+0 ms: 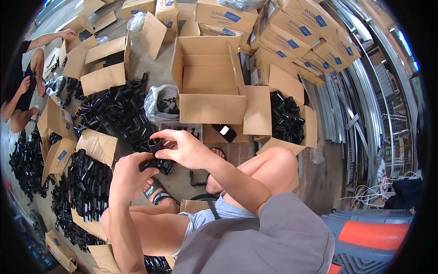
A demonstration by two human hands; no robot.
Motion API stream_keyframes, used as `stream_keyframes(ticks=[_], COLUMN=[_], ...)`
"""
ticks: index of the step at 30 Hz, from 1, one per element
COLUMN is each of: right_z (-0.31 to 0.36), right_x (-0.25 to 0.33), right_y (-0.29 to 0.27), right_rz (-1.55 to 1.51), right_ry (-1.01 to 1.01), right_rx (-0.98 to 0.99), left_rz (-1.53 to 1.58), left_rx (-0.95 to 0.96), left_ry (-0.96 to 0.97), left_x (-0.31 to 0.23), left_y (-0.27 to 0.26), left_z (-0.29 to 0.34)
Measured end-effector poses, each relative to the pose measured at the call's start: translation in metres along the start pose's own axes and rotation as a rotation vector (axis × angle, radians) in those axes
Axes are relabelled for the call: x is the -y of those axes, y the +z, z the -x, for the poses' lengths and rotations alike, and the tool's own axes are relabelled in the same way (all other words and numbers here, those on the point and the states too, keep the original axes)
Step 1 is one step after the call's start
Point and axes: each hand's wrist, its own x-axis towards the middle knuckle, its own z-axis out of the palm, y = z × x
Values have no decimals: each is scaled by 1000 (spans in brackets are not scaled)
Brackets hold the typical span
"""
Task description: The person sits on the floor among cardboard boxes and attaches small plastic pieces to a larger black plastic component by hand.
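Observation:
Both my hands come together in front of my knees around a black plastic part with a short tube-shaped top [155,145]. My right hand [180,147] pinches the tube between thumb and fingers from the right. Curled round the lower black part [160,166] is my left hand [130,172], its thumb stretched along it. Whether these are one joined piece or two, I cannot tell; my fingers hide part of it. Just beyond lies a heap of similar black plastic parts [116,109]. A lone angled black piece [197,178] rests on the floor by my foot.
A large open cardboard box [212,109] stands ahead, beside a plastic bag of small black parts [159,105]. Another box of black parts [287,116] is at right. Stacked cartons [292,32] and metal profiles [326,105] lie beyond. Another person [23,86] sits far left.

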Motion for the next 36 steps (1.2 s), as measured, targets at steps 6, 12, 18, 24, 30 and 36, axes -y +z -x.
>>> stream_keyframes(ticks=[6, 12, 18, 24, 30, 36], right_z=[-7, -10, -13, -8, -14, -79], right_x=[4, 9, 9, 19, 8, -99], right_y=[2, 16, 26, 26, 22, -49], right_rz=[-111, -425, -624, -635, -567, -97], right_ry=[-77, -206, -239, -231, -242, 114], right_rx=[-135, -410, -307, -278, -201, -481], left_rz=[480, 1110, 1300, 1159, 1153, 1126], left_rx=[-242, -334, -443, -443, -451, -624], left_ry=[54, -7, 54, 115, 160, 204], left_x=[22, 12, 8, 15, 17, 23], left_y=[13, 14, 9, 9, 1, -21], left_z=[-3, -19, -12, -9, 0, 9])
